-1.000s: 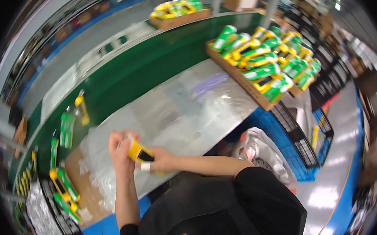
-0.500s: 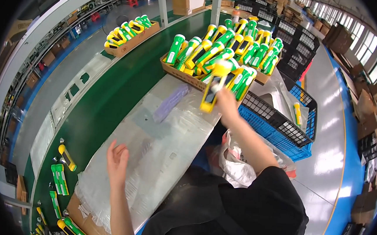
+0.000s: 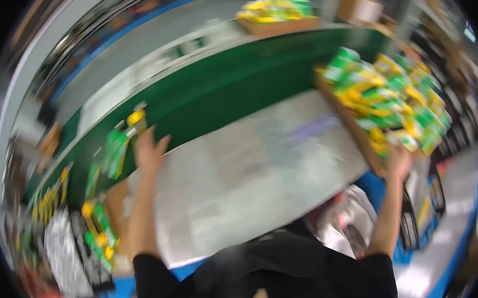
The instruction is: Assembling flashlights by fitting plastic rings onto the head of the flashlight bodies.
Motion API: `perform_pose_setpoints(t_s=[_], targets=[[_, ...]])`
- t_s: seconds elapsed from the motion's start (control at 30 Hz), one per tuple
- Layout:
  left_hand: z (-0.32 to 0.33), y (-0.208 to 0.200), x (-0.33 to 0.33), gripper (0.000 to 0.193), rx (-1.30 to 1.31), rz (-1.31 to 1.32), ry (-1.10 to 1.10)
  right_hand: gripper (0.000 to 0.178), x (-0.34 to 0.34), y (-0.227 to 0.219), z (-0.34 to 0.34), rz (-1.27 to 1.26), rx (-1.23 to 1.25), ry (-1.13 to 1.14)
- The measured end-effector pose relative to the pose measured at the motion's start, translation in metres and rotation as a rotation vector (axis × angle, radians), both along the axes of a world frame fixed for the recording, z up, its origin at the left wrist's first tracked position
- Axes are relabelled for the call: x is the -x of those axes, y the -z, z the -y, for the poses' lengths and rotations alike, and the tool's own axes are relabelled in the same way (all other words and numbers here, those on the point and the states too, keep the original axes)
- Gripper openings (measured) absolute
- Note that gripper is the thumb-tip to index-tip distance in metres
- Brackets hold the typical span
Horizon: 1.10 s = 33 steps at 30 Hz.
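The picture is smeared by motion. My left hand (image 3: pixel 150 153) reaches out over the green belt with thumb and fingers apart. Just beyond its fingertips lies a yellow flashlight (image 3: pixel 136 118), beside green-and-white flashlights (image 3: pixel 116 152). On the right, my right hand (image 3: pixel 399 160) is at the near edge of a cardboard box (image 3: pixel 347 119) heaped with green and yellow flashlights (image 3: pixel 386 101). Its fingers meet a pale flashlight end (image 3: pixel 406 139), but blur hides whether they grip it.
A grey sheet-covered work surface (image 3: pixel 237 171) spans the middle, with a crumpled purple plastic piece (image 3: pixel 315 128) on it. Along its far side runs the green belt (image 3: pixel 225 106). Another flashlight box (image 3: pixel 278 25) stands at the back. More flashlights (image 3: pixel 100 230) lie lower left; a white sack (image 3: pixel 350 220) sits right.
My view has swung left. My right hand has taken the yellow flashlight from above the work surface to the heaped box. My left hand has reached forward to the flashlights on the belt.
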<state>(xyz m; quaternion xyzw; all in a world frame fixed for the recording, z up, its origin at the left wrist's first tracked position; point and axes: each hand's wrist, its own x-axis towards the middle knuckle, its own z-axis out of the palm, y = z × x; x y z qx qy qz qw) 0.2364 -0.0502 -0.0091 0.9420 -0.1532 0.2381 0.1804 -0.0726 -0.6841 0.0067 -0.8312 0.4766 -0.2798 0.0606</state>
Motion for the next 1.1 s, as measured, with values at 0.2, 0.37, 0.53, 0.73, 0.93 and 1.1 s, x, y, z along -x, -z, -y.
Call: perform_pose_setpoints(t_s=[0.2,0.37,0.53,0.73,0.93,1.1], targets=[[-0.024,0.019,-0.028,0.06,-0.117,0.05,-0.292,0.038,-0.023,0.004,0.027,0.407,0.313,-0.027],[-0.053,0.041,-0.068,0.045,-0.4,-0.106,-0.422,0.036,-0.043,-0.018,0.032,0.248,-0.075,-0.106],[-0.097,0.07,-0.087,0.05,-0.019,-0.048,-0.156,0.05,-0.052,-0.005,0.012,0.63,-0.279,-0.147],[-0.123,0.086,-0.094,0.045,0.176,0.022,0.04,0.065,-0.039,-0.035,-0.035,0.561,-0.252,-0.116],[-0.102,0.073,-0.079,0.042,0.415,-0.181,-0.086,0.056,-0.056,-0.034,-0.029,0.465,-0.197,-0.136],[-0.029,0.001,0.032,0.053,1.017,-0.285,0.01,0.041,-0.082,-0.042,-0.104,0.384,0.199,-0.198]])
